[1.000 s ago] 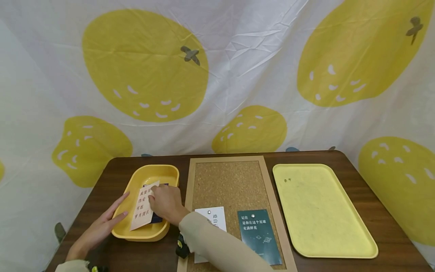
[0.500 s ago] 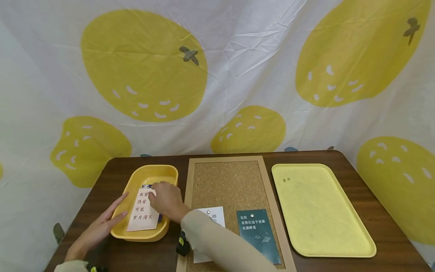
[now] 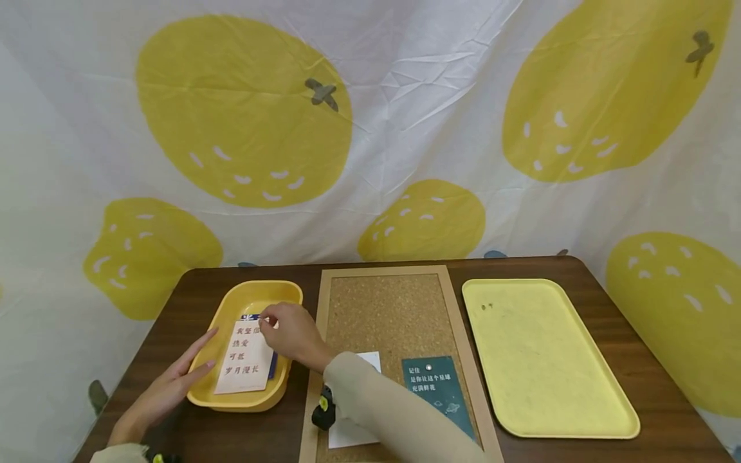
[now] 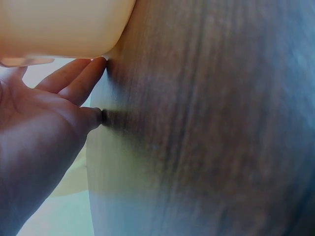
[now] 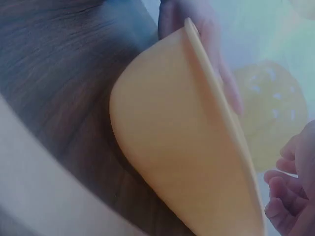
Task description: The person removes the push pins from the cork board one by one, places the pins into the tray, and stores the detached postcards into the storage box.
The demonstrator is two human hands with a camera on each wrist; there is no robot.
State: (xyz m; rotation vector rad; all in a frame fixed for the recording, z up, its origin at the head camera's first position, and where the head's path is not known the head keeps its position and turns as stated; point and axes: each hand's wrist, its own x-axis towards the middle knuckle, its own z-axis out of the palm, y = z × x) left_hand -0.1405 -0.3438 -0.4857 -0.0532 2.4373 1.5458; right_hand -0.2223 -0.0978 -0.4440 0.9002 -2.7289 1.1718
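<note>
At the corkboard's [image 3: 388,315] near end lie a white card [image 3: 350,436] and a green card [image 3: 437,379], the green one pinned, presumably to stay put. Toward the surface's [image 3: 608,334] left edge, the left hand [image 3: 164,392], fingers spread, touches the yellow tub [image 3: 266,294], probably steadying it. Inside, the right hand [image 3: 294,333] bends its fingers at the pale card's [image 3: 246,360] top right corner; whether they pinch it cannot be told. Beneath is a dark blue card [image 3: 272,366]: four cards altogether, beside one tray [image 3: 544,360] rightward.
</note>
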